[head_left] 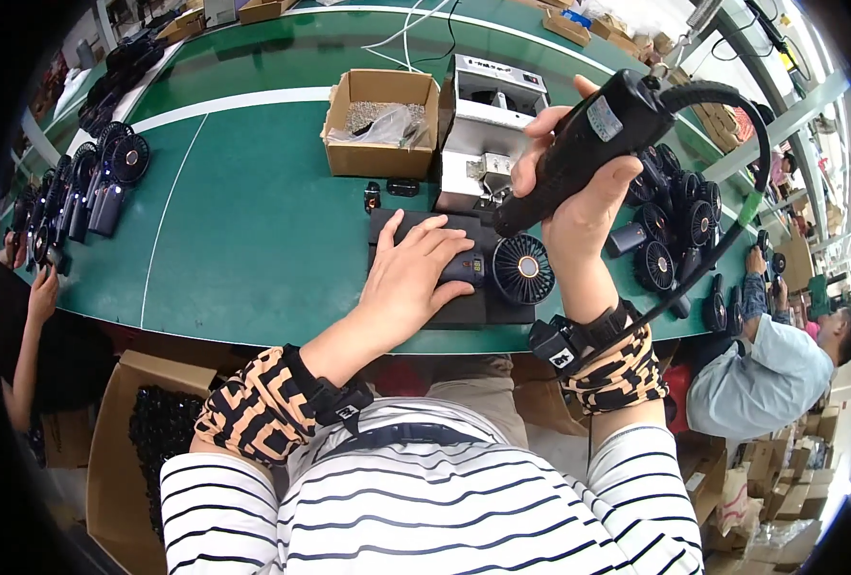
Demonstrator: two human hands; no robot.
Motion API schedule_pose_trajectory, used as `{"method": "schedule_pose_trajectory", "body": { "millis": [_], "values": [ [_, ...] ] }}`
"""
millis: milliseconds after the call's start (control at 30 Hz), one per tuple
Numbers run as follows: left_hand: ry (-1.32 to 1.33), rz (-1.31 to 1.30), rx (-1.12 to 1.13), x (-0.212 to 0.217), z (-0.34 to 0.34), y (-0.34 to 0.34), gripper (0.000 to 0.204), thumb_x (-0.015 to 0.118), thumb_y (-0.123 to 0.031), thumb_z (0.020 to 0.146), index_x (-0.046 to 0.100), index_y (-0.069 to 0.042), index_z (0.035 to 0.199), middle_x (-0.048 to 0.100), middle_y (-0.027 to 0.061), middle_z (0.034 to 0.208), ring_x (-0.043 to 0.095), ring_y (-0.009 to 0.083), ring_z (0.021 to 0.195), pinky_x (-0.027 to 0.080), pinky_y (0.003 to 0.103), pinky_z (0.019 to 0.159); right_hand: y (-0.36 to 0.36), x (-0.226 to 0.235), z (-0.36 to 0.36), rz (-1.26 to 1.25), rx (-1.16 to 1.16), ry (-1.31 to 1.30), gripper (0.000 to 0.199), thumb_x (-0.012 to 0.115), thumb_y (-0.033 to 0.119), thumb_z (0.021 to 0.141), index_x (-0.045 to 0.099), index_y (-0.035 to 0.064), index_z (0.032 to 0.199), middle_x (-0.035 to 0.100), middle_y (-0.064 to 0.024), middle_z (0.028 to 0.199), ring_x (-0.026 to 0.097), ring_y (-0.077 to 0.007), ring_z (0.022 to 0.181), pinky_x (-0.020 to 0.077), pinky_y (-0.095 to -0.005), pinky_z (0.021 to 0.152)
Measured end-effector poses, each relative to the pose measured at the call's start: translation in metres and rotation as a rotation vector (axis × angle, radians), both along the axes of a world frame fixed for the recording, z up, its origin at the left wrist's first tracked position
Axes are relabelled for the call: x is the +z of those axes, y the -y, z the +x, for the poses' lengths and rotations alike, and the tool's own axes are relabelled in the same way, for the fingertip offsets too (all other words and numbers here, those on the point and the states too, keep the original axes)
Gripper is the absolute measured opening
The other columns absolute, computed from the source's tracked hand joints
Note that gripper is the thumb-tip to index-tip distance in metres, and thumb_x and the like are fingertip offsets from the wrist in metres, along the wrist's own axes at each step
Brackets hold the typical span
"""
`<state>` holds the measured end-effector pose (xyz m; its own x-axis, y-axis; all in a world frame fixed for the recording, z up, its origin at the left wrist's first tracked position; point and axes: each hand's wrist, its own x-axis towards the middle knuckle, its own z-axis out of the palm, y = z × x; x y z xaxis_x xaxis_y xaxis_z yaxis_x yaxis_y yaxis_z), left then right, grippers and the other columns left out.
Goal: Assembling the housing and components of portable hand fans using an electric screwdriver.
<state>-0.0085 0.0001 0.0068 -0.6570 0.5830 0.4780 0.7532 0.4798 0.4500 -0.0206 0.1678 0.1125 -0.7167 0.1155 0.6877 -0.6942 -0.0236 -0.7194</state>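
A small black handheld fan (519, 269) lies on a black mat (402, 230) near the front edge of a green table (253, 230). My left hand (412, 272) lies flat on the fan's handle, fingers spread, pressing it to the mat. My right hand (579, 177) grips a black electric screwdriver (588, 139), held tilted above the fan with its tip pointing down toward the fan. A black cable (747, 206) arcs from the top of the tool down to the right.
An open cardboard box of screws (382, 120) and a grey metal machine (488, 129) stand behind the mat. Several black fans are piled at the right (675, 220) and at the left (85, 187). Other people sit at the left (37, 307) and right (770, 359). A box of parts (152, 431) sits on the floor.
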Motion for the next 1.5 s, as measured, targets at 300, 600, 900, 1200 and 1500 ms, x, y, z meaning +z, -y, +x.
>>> {"method": "schedule_pose_trajectory", "body": {
  "millis": [300,600,900,1200,1500],
  "values": [
    [-0.006,-0.002,0.002,-0.001,0.003,0.000,0.047,0.074,-0.029,0.076,0.061,-0.009,0.117,0.060,0.0053,0.122,0.046,0.0256,0.127,0.021,0.053,0.111,-0.005,0.013,-0.021,0.033,-0.076,-0.176,0.092,0.041,0.075,0.084,0.033,-0.0007,0.136,0.058,-0.0134,0.097,0.055,-0.0136,0.056,0.0438,-0.0236,0.048],
    [-0.008,0.000,-0.003,-0.001,0.003,-0.001,0.047,0.074,-0.029,0.075,0.062,-0.009,0.116,0.060,0.0054,0.121,0.046,0.0256,0.126,0.020,0.053,0.111,-0.010,0.002,-0.038,0.035,-0.058,-0.126,0.090,0.040,0.073,0.086,0.035,-0.0017,0.135,0.057,-0.0102,0.091,0.054,-0.0143,0.055,0.0442,-0.0258,0.049],
    [-0.030,0.029,-0.006,-0.005,0.000,-0.001,0.045,0.074,-0.029,0.076,0.062,-0.009,0.115,0.060,0.0054,0.120,0.046,0.0260,0.126,0.019,0.055,0.111,0.002,0.001,0.024,0.022,-0.038,0.013,0.103,0.041,0.082,0.077,0.030,-0.0003,0.138,0.056,-0.0121,0.095,0.053,-0.0130,0.052,0.0439,-0.0230,0.046],
    [-0.017,0.009,0.003,-0.003,0.003,-0.001,0.047,0.075,-0.027,0.076,0.062,-0.010,0.117,0.061,0.0059,0.121,0.047,0.0271,0.125,0.018,0.056,0.111,0.010,-0.018,0.045,-0.041,-0.039,0.061,0.103,0.042,0.083,0.076,0.031,0.0004,0.136,0.056,-0.0130,0.095,0.054,-0.0138,0.052,0.0452,-0.0243,0.046],
    [-0.018,0.017,-0.018,0.000,0.001,-0.003,0.047,0.075,-0.024,0.075,0.062,-0.008,0.117,0.061,0.0067,0.120,0.047,0.0274,0.127,0.018,0.057,0.112,0.005,-0.033,0.048,-0.150,0.019,0.134,0.103,0.044,0.086,0.070,0.035,0.0041,0.132,0.053,-0.0096,0.084,0.052,-0.0164,0.048,0.0457,-0.0295,0.045]
  ]
}}
